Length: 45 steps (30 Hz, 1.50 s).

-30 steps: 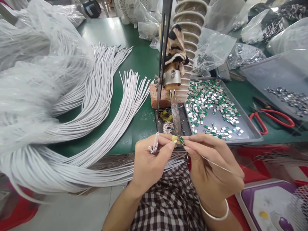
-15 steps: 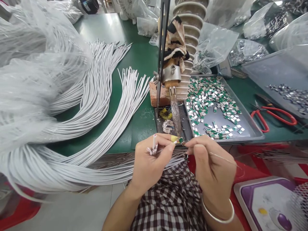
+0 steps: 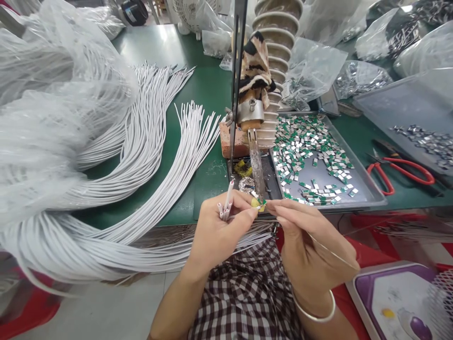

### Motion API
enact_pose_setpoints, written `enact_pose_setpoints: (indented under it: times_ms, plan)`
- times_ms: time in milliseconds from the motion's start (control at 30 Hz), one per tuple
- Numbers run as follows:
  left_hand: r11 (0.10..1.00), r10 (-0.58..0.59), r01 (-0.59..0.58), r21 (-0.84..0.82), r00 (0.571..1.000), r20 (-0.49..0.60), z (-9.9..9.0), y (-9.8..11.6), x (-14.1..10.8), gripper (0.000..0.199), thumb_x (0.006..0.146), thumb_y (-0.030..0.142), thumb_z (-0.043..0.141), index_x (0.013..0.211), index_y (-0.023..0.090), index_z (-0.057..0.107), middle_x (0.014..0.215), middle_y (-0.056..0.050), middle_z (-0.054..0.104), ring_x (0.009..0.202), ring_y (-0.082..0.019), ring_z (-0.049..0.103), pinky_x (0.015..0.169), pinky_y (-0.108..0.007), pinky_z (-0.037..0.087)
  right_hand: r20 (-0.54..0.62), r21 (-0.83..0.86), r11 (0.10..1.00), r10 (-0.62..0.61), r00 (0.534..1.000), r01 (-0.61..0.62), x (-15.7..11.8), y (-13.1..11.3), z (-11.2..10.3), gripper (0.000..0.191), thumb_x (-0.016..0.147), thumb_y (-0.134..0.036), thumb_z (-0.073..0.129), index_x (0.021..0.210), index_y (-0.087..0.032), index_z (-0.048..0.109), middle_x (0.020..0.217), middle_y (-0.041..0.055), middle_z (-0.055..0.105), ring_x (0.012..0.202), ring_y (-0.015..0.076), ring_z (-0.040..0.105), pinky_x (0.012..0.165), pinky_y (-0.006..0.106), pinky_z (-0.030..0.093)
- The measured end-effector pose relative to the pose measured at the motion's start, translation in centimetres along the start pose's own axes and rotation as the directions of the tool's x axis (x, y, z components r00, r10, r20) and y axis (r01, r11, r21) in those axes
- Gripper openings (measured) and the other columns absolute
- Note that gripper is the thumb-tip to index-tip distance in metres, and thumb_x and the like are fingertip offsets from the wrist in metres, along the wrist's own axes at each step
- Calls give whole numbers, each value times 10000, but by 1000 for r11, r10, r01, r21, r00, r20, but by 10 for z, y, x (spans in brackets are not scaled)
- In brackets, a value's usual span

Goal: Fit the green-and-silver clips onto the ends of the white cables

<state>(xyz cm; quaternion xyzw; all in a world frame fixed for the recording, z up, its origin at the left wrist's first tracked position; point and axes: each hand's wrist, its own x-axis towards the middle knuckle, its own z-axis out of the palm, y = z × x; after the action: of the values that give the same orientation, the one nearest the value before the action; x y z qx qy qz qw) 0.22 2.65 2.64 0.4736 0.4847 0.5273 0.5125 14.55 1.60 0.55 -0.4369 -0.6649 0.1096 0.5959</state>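
My left hand is closed round several cut white cables, whose ends stick up between thumb and fingers. Yellow covering wraps a fingertip of this hand. At its pinch is a small green circuit board, just under the tip of a mounted soldering iron; whether they touch I cannot tell. My right hand is closed on a thin solder wire that trails across its palm. Its fingertips come right up to the board, partly hiding it.
Long bundles of white cable curve over the left of the green table. A metal tray of small circuit boards stands to the right, with red-handled pliers beyond. A ribbed hose rises behind the iron, by a brick.
My right hand's fingers have straightened and moved slightly left, closer to the circuit board. My left hand stays nearly in place, its cable ends a little higher. The view has shifted slightly.
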Motion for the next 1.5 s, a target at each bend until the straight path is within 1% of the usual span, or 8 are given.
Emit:
enact_pose_setpoints:
  times_ms: [233, 567, 800, 1100, 1233, 1300, 1367, 1500]
  plan:
    - [999, 18, -18, -41, 1000, 0, -1, -2, 3, 202, 752, 90, 635, 579, 183, 584, 694, 10, 668, 642, -120, 603, 568, -227, 449, -81, 82, 991, 114, 990, -108, 4, -3, 6, 284, 784, -15, 722, 954, -242, 701, 851, 0, 751, 774, 168, 734, 711, 331, 629]
    - [990, 8, -11, -141, 1000, -28, 1, -1, 7, 183, 729, 91, 659, 574, 180, 619, 690, 11, 672, 632, -114, 586, 591, -230, 459, -105, -20, 1000, 6, 994, -8, 11, -7, 10, 249, 738, -58, 789, 880, -259, 748, 900, 12, 731, 768, 154, 710, 685, 315, 626]
    - [979, -72, 75, -189, 997, 26, -3, -8, 6, 182, 716, 108, 667, 557, 177, 608, 668, 8, 654, 602, -111, 549, 549, -232, 416, 13, 104, 993, 53, 999, -54, 6, -4, 1, 260, 730, -58, 794, 895, -248, 728, 889, -10, 740, 803, 159, 713, 721, 304, 601]
    - [999, -33, 33, -1, 996, 87, 0, -9, -5, 190, 795, 85, 651, 632, 168, 602, 760, 10, 670, 687, -98, 593, 601, -190, 453, 134, 18, 973, 227, 965, -231, 3, 1, 2, 192, 883, -77, 620, 982, -230, 679, 882, -22, 695, 776, 90, 638, 697, 216, 528]
    - [998, -35, 26, 52, 983, 181, -5, -21, -14, 247, 960, 243, 546, 774, 172, 692, 877, -29, 712, 721, -106, 621, 634, -195, 485, 134, 100, 946, 296, 946, -310, 1, 3, -4, 206, 850, -35, 637, 905, -232, 660, 816, -40, 656, 738, 87, 602, 671, 218, 493]
    - [999, -31, 33, -29, 997, 71, -10, -29, -19, 371, 1019, 354, 425, 851, 181, 708, 983, -56, 718, 688, -109, 625, 583, -207, 493, 160, 110, 933, 323, 933, -342, 0, 3, -10, 203, 852, -21, 612, 859, -223, 629, 794, -38, 625, 741, 93, 583, 667, 229, 472]
    - [1000, -26, 26, -9, 999, -21, -15, -34, -25, 387, 1032, 387, 378, 947, 198, 705, 913, -43, 714, 633, -99, 599, 579, -207, 483, 184, 98, 939, 309, 933, -330, 0, 2, -15, 191, 850, -22, 602, 829, -211, 596, 784, -29, 592, 772, 106, 565, 685, 245, 459]
    - [972, -167, 128, 196, 966, 198, -17, -30, -32, 276, 942, 247, 593, 1217, 251, 612, 755, 33, 649, 623, -100, 562, 620, -199, 452, 391, 73, 981, 139, 910, -181, 4, -5, -16, 146, 828, -115, 710, 919, -196, 630, 852, -9, 637, 849, 129, 558, 771, 274, 470]
